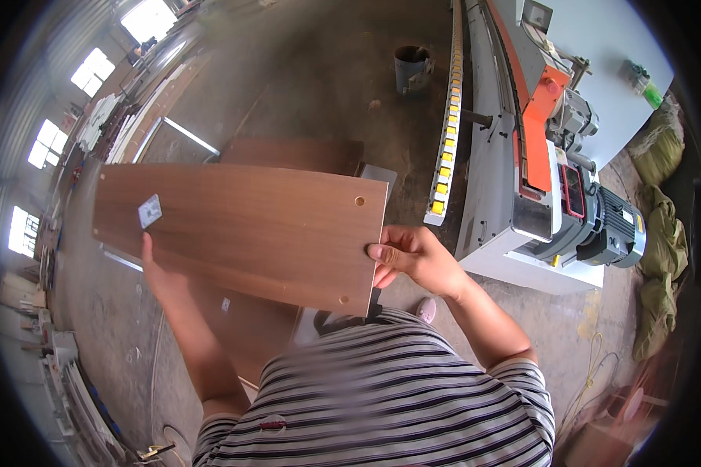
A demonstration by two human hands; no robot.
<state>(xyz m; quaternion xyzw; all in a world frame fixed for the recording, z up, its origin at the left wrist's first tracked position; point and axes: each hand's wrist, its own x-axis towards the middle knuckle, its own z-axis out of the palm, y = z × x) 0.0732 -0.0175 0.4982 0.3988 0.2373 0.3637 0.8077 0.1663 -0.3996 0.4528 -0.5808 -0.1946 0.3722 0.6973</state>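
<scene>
left grip first: the left hand [157,268] comes up from under the lower long edge of the wood-grain panel [241,229], with the fingers mostly hidden behind the board, so it looks clamped on that edge but i can't see how much finger is really wrapped around. that's the weak spot imo. the panel is held up in the air in front of the striped shirt [382,397], tilted, with a long stretch sticking out past the left hand, and if that grip is only a pinch the far end could sag or twist out.

there's a small pale sticker [149,211] near the left end, and another brown board [288,156] lying on the floor behind, plus one below that the panel could drop onto and chip an edge.

moving right, there are two small drilled holes near the right end, one being the upper hole [359,201]. the right hand [413,261] is closed on the short right edge, thumb on the face and fingers curled behind. decent hold, but a raw edge like that can slip or bite the fingers if the board swings.

furthest right is the big edge-banding machine [553,156] with its yellow-tipped roller track [447,148]. the panel's right corner is near it, so turning carelessly could knock the corner into the track.
</scene>
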